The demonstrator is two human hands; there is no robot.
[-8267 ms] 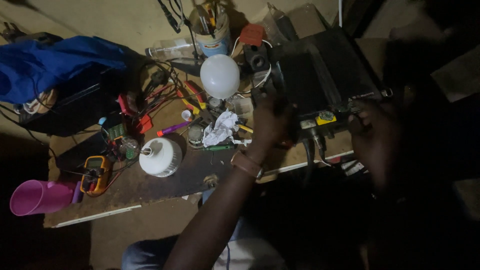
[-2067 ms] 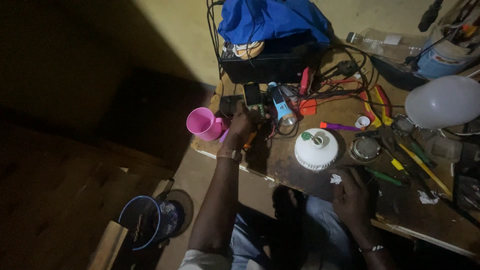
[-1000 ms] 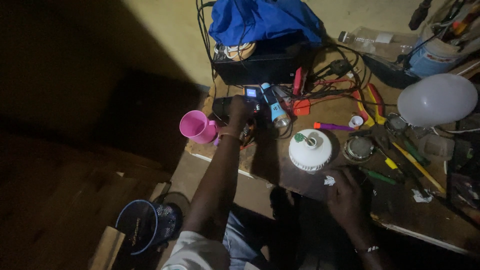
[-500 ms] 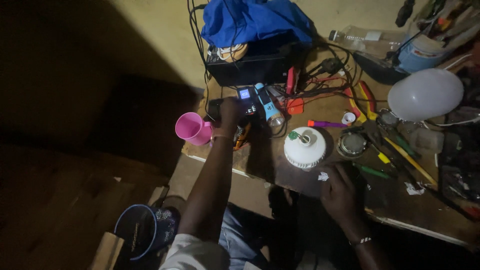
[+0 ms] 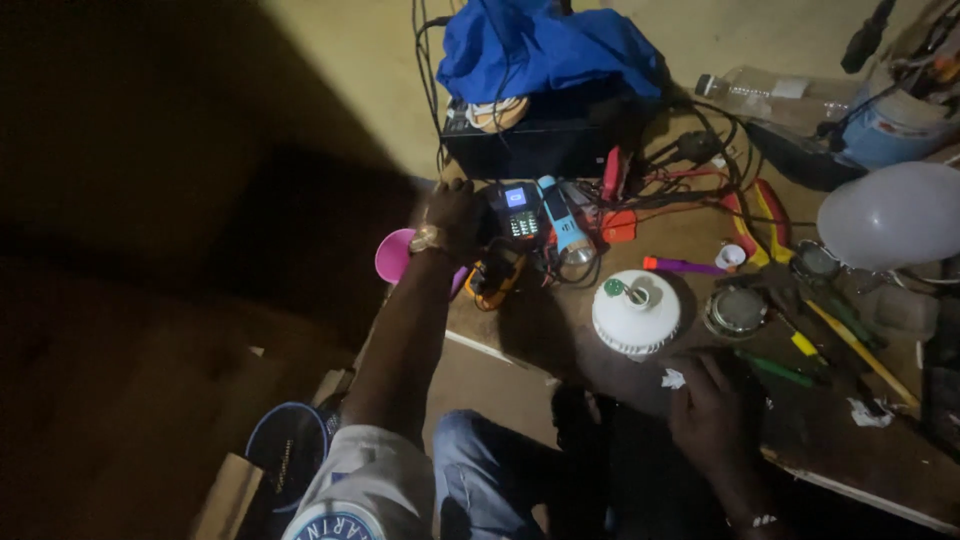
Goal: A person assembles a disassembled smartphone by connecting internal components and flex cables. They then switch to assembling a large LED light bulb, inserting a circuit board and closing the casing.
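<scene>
My left hand (image 5: 452,213) reaches across the bench's left end and grips the left side of a small black keypad phone (image 5: 516,209) whose screen is lit. A light-blue torch (image 5: 563,225) lies just right of the phone, and a yellow multimeter (image 5: 496,281) sits just below it. My wrist hides part of a pink cup (image 5: 394,256). Nearer to me, my right hand (image 5: 708,408) rests flat on the wooden bench (image 5: 560,325) with its fingers spread and nothing in it. A white lamp base (image 5: 635,313) stands just above and left of that hand.
A black box (image 5: 545,145) under a blue cloth (image 5: 545,45) stands at the back with red and black wires. A white lamp dome (image 5: 890,215), a metal ring (image 5: 737,311), screwdrivers and a purple pen (image 5: 685,266) lie to the right. A dark bucket (image 5: 285,455) stands on the floor.
My left hand has moved from the multimeter and pink cup up to the lit phone. My right hand has stayed on the bench, and the view has drifted slightly.
</scene>
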